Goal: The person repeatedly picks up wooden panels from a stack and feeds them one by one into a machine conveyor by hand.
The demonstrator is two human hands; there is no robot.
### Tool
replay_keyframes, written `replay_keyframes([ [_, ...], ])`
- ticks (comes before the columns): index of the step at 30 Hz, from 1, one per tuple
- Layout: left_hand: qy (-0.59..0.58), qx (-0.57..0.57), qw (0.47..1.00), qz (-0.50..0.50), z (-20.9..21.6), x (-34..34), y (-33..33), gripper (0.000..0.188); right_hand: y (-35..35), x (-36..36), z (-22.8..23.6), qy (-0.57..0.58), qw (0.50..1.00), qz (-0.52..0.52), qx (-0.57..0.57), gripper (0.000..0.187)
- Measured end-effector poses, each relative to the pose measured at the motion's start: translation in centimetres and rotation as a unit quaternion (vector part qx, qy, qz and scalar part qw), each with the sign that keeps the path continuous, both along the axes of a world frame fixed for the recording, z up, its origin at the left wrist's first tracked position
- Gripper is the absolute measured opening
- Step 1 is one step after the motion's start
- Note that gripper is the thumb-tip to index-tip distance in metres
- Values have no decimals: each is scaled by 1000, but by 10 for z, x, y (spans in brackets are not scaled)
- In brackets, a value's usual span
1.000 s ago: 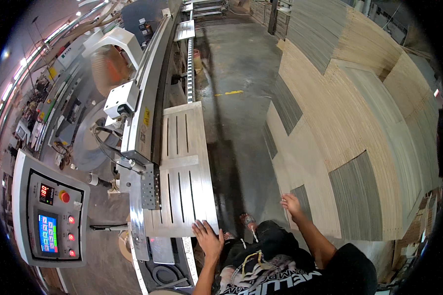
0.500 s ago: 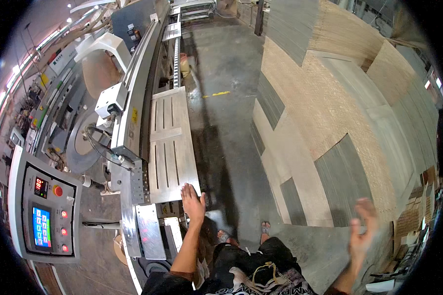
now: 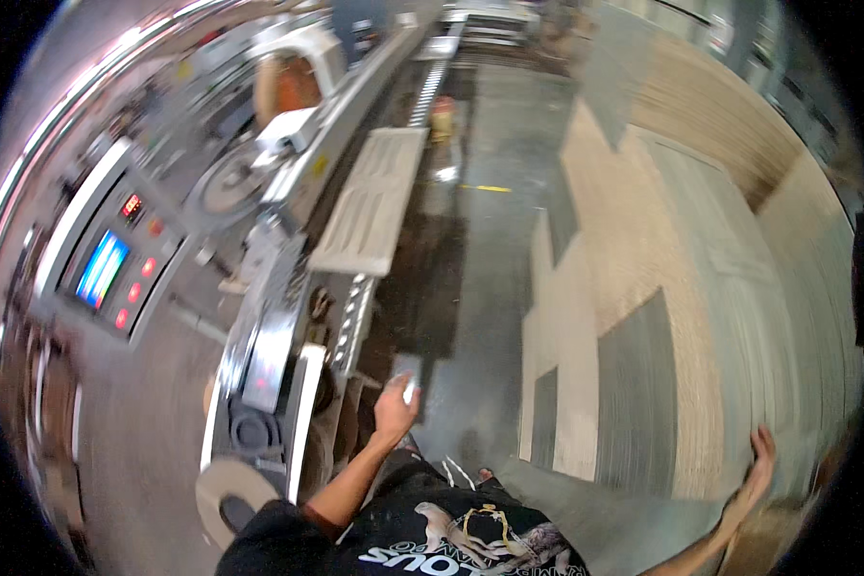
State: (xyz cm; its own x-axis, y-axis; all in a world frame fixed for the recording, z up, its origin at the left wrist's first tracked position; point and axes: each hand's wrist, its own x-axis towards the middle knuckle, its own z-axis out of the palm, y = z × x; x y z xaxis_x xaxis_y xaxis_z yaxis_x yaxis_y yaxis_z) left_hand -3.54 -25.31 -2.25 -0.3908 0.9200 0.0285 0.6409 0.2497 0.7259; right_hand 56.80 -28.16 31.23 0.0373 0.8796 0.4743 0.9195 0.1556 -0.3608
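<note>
My left hand [image 3: 394,413] hangs in the air beside the machine's near end. Its fingers are loosely bent with the thumb apart; a bright patch shows at the thumb, and I see nothing held. Ahead of it, a light wooden slatted panel [image 3: 370,206] lies along the machine's feed track [image 3: 353,322], apart from my hand. My right hand [image 3: 756,470] is out at the far right, open, with fingers stretched upward. It is beside the near edge of a large stack of boards [image 3: 691,384]; I cannot tell whether it touches them.
On the left stands a control panel [image 3: 115,254] with a lit screen and red buttons. The long machine beam [image 3: 341,101] runs away from me. A tan ring-shaped roll [image 3: 235,499] sits at the machine's near end. A concrete floor aisle [image 3: 490,288] separates machine and boards.
My left hand has come off the slatted panel, which is now farther from me. My right hand has moved outward and down to the boards' edge. The view has swung left.
</note>
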Motion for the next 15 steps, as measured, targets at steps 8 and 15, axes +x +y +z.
replay_keyframes([
  [8,-26,-34,999,5,54,82,-54,44,29,64,-36,45,987,89,124,47],
  [15,-255,36,923,-287,116,192,-62,63,0,-42,-10,-32,991,18,126,44],
])
